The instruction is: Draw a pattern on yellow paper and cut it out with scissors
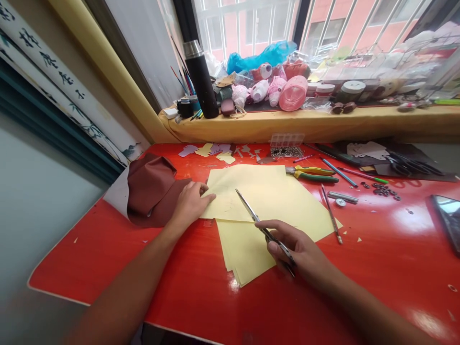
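Observation:
Pale yellow paper sheets point(273, 196) lie stacked on the red table point(377, 268). My right hand point(298, 249) grips a pair of scissors point(257, 218), blades together and pointing up-left over the paper. My left hand point(190, 201) rests at the top sheet's left edge, fingers curled, thumb touching the paper. Just left of that hand lies a folded piece of brown leather-like material point(151, 189).
Pliers with yellow-green handles point(312, 173), pencils point(332, 215), small washers point(384, 190) and paper cut-outs point(215, 151) lie at the back of the table. A phone point(449, 215) sits at the right edge. A black flask point(201, 79), jars and pink containers crowd the window sill.

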Action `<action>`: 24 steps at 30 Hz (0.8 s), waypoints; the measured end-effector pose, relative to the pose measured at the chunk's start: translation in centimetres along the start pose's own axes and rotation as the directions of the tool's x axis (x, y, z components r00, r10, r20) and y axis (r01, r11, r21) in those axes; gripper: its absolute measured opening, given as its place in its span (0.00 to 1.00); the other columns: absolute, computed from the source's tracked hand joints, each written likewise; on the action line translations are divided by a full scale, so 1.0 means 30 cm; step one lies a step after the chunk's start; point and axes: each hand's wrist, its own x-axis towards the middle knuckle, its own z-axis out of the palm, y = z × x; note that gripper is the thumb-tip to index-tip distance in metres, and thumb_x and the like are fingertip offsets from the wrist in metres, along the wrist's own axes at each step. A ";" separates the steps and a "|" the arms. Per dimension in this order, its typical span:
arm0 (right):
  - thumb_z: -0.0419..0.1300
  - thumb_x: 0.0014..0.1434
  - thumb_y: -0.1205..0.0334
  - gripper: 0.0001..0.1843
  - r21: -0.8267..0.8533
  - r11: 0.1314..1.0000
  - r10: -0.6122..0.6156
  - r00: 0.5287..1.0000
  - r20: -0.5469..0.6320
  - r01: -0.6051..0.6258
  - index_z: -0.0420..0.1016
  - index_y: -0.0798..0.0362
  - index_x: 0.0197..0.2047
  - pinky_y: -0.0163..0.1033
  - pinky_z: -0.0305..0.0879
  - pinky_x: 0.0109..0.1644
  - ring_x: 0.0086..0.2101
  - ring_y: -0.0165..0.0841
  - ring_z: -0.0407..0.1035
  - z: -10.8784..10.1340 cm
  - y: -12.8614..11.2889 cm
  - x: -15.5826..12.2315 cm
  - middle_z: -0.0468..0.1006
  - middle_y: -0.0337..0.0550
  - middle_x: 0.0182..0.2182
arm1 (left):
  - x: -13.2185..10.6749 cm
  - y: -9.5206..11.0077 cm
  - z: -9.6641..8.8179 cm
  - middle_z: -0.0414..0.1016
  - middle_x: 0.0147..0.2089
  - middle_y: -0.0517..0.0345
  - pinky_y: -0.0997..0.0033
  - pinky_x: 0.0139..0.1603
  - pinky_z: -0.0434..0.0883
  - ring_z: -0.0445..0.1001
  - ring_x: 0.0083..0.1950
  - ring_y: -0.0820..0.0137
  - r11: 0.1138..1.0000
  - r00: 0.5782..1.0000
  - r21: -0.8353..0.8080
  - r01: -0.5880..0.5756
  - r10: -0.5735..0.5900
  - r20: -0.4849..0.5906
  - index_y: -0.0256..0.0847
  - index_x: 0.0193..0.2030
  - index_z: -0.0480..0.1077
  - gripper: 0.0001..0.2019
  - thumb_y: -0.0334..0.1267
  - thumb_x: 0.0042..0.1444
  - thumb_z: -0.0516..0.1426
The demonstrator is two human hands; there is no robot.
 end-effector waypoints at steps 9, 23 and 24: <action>0.67 0.66 0.37 0.33 -0.017 1.000 0.002 1.000 0.006 -0.002 0.74 0.52 0.63 0.34 0.60 0.23 0.17 0.24 0.61 0.006 0.003 -0.002 0.62 0.27 0.25 | 0.005 -0.020 -0.005 0.80 0.46 0.54 0.62 0.47 0.71 0.79 0.48 0.59 0.999 0.999 -0.033 -0.026 0.025 -0.041 0.46 0.47 0.75 0.08 0.43 0.64 0.60; 0.67 0.65 0.34 0.35 -0.049 0.999 -0.009 1.000 0.015 0.010 0.75 0.51 0.63 0.35 0.60 0.24 0.19 0.26 0.60 0.012 0.003 -0.003 0.60 0.28 0.26 | -0.010 0.032 0.013 0.75 0.64 0.45 0.46 0.70 0.63 0.67 0.68 0.44 0.997 0.996 -0.052 -0.053 0.049 -0.071 0.46 0.68 0.70 0.31 0.49 0.58 0.67; 0.66 0.65 0.34 0.34 -0.049 0.999 -0.012 1.000 0.013 0.013 0.75 0.51 0.63 0.35 0.60 0.24 0.19 0.26 0.60 0.012 0.004 -0.004 0.61 0.28 0.26 | -0.009 0.034 0.011 0.76 0.65 0.45 0.46 0.70 0.63 0.67 0.68 0.44 0.995 0.996 -0.081 -0.055 0.048 -0.081 0.47 0.68 0.70 0.31 0.47 0.58 0.67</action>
